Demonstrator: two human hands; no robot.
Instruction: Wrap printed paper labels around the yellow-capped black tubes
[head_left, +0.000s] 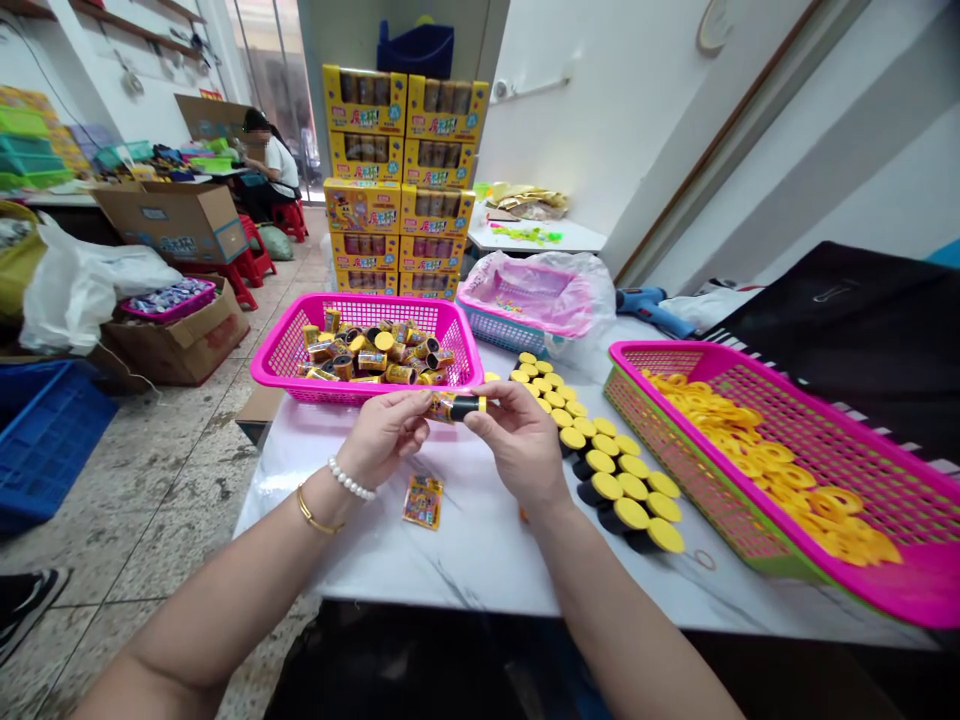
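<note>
Between my two hands, above the table, lies a small black tube (466, 407) with a yellow cap and a printed yellow wrapper (441, 406) at its left end. My left hand (386, 432) pinches the wrapper end between thumb and fingers. Around the capped end, the fingers of my right hand (523, 440) are closed. A flat printed packet (423, 502) rests on the table below my hands. To the right of my right hand stand rows of black tubes with yellow caps (600, 462). Behind my hands, a pink basket (274, 372) holds many wrapped tubes (375, 350).
On the right, a pink basket (832, 415) holds yellow rings (772, 465). Stacked yellow display boxes (365, 210) rise behind the table, near a plastic-lined basket (517, 325) and a blue tool (656, 310). Cartons (169, 225) and a blue crate (45, 440) stand left; a person (274, 170) sits farther back.
</note>
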